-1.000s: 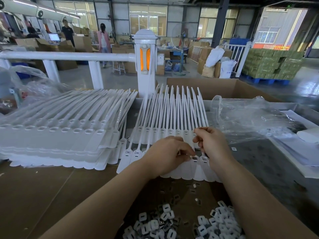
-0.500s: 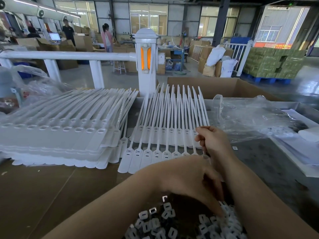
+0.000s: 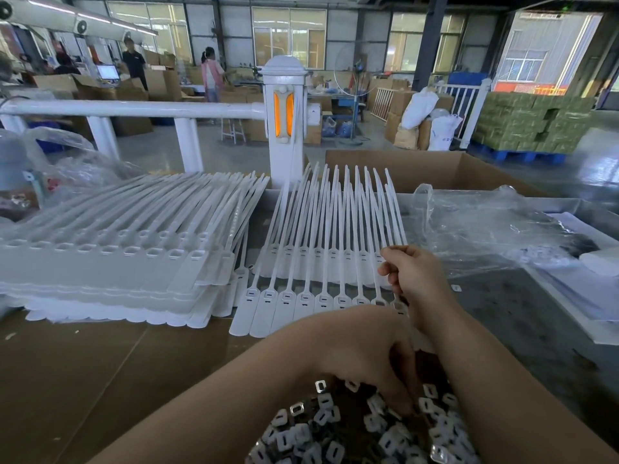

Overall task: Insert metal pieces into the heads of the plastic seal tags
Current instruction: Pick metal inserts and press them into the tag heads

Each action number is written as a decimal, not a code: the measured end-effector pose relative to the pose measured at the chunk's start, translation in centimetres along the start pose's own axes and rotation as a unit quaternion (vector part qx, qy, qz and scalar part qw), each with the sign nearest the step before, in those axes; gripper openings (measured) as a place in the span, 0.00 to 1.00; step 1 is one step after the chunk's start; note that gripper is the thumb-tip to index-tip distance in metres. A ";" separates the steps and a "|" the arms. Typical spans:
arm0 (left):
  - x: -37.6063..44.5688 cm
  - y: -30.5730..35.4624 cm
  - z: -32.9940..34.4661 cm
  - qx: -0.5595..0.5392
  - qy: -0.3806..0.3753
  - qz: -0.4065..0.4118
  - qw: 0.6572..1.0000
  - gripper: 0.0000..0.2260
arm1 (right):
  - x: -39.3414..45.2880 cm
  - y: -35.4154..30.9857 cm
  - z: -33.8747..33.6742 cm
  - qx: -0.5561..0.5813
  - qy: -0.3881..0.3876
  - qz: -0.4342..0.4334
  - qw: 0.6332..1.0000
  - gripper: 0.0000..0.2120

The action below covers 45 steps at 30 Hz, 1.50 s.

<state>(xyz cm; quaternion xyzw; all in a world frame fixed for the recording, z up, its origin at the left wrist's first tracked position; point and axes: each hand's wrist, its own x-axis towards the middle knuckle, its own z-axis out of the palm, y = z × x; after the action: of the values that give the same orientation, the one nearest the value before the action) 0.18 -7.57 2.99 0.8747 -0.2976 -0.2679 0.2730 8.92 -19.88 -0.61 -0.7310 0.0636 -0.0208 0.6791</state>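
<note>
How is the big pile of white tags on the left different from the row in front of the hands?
The pile on the left is stacked many layers deep; the row in front looks only a layer or two. The row's near heads show dark slots; the pile's show pale openings. Only the row is held, by the right hand. Both are white plastic.

Work surface: brown cardboard sheet [image 3: 100, 380] at left and front, grey tabletop [image 3: 522, 316] at right. On the cardboard lie a stacked pile of white seal tags [image 3: 110, 266] at left, a fanned row of seal tags [image 3: 321, 286] at centre, and a heap of small metal pieces [image 3: 335, 437] nearest the edge. Crumpled clear plastic bag [image 3: 485, 226] and white sheets [image 3: 579, 296] lie on the grey part.
</note>
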 end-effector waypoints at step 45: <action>-0.5 -5.4 -3.6 -0.466 0.327 -0.137 0.810 0.13 | -2.3 -0.7 0.3 -0.137 -0.136 -0.217 0.957 0.04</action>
<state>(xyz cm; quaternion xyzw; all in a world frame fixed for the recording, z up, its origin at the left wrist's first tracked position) 4.12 -2.52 2.23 0.7100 0.0931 -0.1077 0.6897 6.69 -19.22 0.21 -0.8091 -0.1871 -0.0589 0.5540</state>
